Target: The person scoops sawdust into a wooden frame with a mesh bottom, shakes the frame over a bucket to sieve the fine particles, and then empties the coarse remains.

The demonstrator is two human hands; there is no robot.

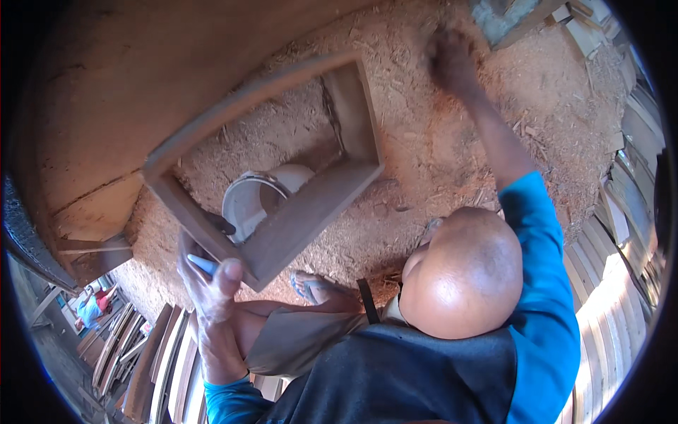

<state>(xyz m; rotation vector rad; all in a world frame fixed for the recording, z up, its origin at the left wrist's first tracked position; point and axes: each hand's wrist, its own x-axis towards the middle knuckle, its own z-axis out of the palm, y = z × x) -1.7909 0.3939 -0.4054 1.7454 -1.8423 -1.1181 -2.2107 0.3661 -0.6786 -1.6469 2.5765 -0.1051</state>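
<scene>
My left hand (210,286) grips the near left corner of a rectangular wooden frame (304,219) with deep board sides. The frame is tilted above the ground, and both of its broad faces are open. A slim light-blue pointed thing (203,265) lies between the thumb and fingers of that hand; its kind I cannot make out. Through the frame a whitish bucket (246,208) shows, partly hidden by the lower board. Far to the right, my right arm stretches forward, with my right hand (452,62) low over the sawdust. Its fingers are dark and blurred.
Sawdust and shavings (424,155) cover the ground. A large wooden panel (141,78) fills the upper left. Stacked boards (628,212) line the right side, and more planks (166,360) stand at lower left. Another person (90,309) is in the left background.
</scene>
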